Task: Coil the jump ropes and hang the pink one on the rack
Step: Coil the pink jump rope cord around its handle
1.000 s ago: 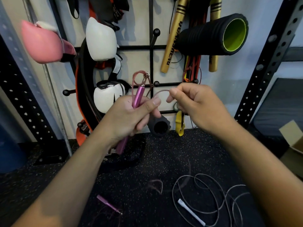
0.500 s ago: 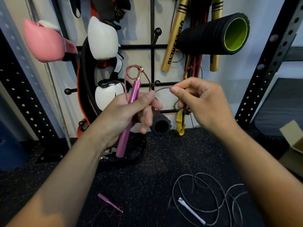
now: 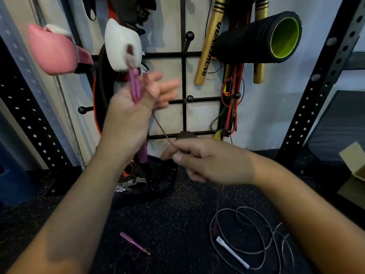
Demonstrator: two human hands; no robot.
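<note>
My left hand (image 3: 136, 107) is raised in front of the wall rack (image 3: 184, 119) and holds one pink jump rope handle (image 3: 134, 86) upright, with its fingers spread toward the right; the hand is motion-blurred. The pink cord (image 3: 161, 128) runs taut from that hand down to my right hand (image 3: 209, 163), which pinches it between thumb and forefinger. The second pink handle (image 3: 134, 243) lies on the dark floor with loose cord around it. A white jump rope (image 3: 254, 232) lies in loose loops at the lower right, its white handle (image 3: 233, 252) among them.
On the rack hang a pink boxing glove (image 3: 51, 50), white gloves (image 3: 121, 44), gold bats (image 3: 207, 46), a black foam roller (image 3: 256, 37) and coloured bands (image 3: 232, 99). Black perforated posts (image 3: 324, 80) flank it. A black belt (image 3: 158, 180) and a cardboard box (image 3: 353, 173) lie on the floor.
My left hand rose and turned with the handle, fingers opening out. My right hand dropped lower, drawing the cord taut between the two hands.
</note>
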